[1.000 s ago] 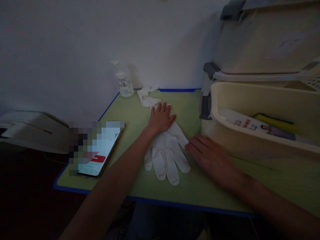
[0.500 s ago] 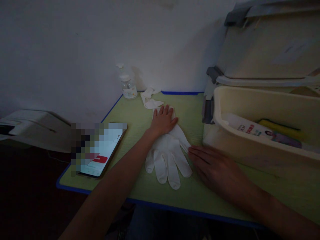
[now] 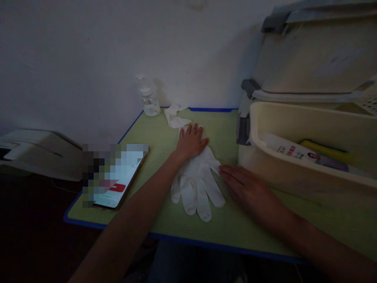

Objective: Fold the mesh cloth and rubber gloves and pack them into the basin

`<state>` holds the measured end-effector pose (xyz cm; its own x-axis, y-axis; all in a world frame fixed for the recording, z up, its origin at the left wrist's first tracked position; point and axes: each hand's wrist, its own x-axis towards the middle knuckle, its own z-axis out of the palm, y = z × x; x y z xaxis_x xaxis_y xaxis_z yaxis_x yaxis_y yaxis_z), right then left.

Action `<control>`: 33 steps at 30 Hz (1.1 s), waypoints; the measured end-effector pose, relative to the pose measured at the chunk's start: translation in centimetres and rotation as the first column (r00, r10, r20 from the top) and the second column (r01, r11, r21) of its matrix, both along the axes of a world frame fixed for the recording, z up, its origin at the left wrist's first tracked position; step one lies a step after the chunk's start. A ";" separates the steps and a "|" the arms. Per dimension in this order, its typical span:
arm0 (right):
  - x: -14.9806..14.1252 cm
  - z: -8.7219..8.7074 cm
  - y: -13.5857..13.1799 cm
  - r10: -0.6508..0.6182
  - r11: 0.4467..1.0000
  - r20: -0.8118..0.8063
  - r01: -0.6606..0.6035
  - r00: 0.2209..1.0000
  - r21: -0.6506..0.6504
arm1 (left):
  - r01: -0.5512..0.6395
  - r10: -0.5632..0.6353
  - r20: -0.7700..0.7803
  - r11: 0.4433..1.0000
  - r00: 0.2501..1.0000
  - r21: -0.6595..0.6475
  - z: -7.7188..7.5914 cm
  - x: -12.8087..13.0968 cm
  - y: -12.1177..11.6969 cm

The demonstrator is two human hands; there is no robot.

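A white glove (image 3: pixel 194 177) lies flat on the green table (image 3: pixel 159 157), its fingers spread toward me. My left hand (image 3: pixel 193 141) rests flat on the cuff end, fingers stretched out and apart. At the glove's thumb, my right hand (image 3: pixel 243 186) has its fingers pressed together over the tip, pinching it; my right thumb is hidden from view. A second white glove (image 3: pixel 176 118), crumpled, lies just behind the cuff near the wall.
A clear pump bottle (image 3: pixel 151 105) stands at the back left corner. On the left lies a phone (image 3: pixel 129 177), partly pixelated. A cream storage bin (image 3: pixel 294 173) with its lid (image 3: pixel 312 59) raised takes up the right, holding a white printed package (image 3: pixel 288 149) and a yellow item (image 3: pixel 324 149).
My right hand has shifted slightly up and left at the glove's thumb, covering more of its tip. My left hand stays on the cuff. The view has shifted a little.
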<state>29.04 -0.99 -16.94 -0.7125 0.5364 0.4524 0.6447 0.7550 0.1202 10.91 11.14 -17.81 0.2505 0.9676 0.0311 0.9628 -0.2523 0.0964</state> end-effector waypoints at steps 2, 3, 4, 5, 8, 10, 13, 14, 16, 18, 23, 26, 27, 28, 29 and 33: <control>0.0 0.0 0.1 0.003 1.000 0.013 -0.003 1.000 -0.024 | -0.002 0.002 0.005 1.000 1.000 -0.002 0.0 0.0 0.0; 0.0 0.1 0.1 0.002 1.000 0.010 -0.002 1.000 -0.027 | -0.004 0.004 0.008 1.000 1.000 -0.002 0.0 0.0 0.0; -0.1 0.3 0.1 -0.001 1.000 0.007 0.001 1.000 -0.021 | -0.006 0.006 0.011 1.000 1.000 -0.002 0.0 0.0 0.0; -0.1 0.5 0.0 -0.005 1.000 0.007 0.005 1.000 -0.012 | -0.008 0.008 0.012 1.000 1.000 -0.001 0.0 0.0 -0.1; -0.4 1.1 -0.2 -0.018 1.000 0.040 0.018 0.999 0.012 | -0.010 0.010 0.006 1.000 1.000 0.003 0.1 0.1 -0.1; -0.6 1.4 -0.4 -0.023 1.000 0.097 0.023 0.995 0.006 | -0.010 0.010 0.002 1.000 1.000 0.005 0.1 0.1 -0.1; -0.9 1.6 -0.7 -0.008 1.000 0.192 0.005 0.981 0.016 | -0.013 0.013 0.001 1.000 1.000 0.011 0.0 0.1 -0.1; -1.0 1.6 -0.7 -0.001 1.000 0.215 -0.005 0.977 0.026 | -0.014 0.014 0.001 1.000 1.000 0.012 0.0 0.1 -0.1; -1.1 1.6 -0.8 0.002 0.999 0.242 -0.013 0.970 0.045 | -0.015 0.015 0.003 1.000 1.000 0.012 -0.1 0.1 0.0; -1.0 1.5 -0.8 -0.003 0.998 0.236 -0.011 0.972 0.058 | -0.014 0.014 0.007 1.000 1.000 0.011 -0.1 0.0 0.0; -0.4 1.3 -0.6 0.008 0.997 0.149 -0.019 0.989 0.075 | -0.013 0.013 -0.002 1.000 1.000 0.006 0.0 0.1 0.0; -0.1 1.5 -0.7 0.019 0.997 0.105 -0.027 0.994 0.074 | -0.019 0.019 -0.004 1.000 1.000 -0.009 0.1 0.1 0.0; -0.1 1.7 -0.8 0.031 0.996 0.083 -0.038 0.996 0.081 | -0.020 0.020 -0.001 1.000 1.000 -0.011 0.1 0.1 0.0; 0.0 1.9 -0.9 0.054 0.994 0.062 -0.059 0.997 0.087 | -0.020 0.020 0.002 1.000 1.000 -0.012 0.1 0.1 0.0; 0.0 2.2 -1.0 0.092 0.992 0.050 -0.096 0.995 0.084 | -0.018 0.018 0.005 1.000 1.000 -0.013 0.2 0.1 0.0; -0.2 2.5 -1.3 0.242 0.970 0.020 -0.242 0.970 0.017 | -0.010 0.010 0.005 1.000 1.000 -0.009 0.2 0.1 0.0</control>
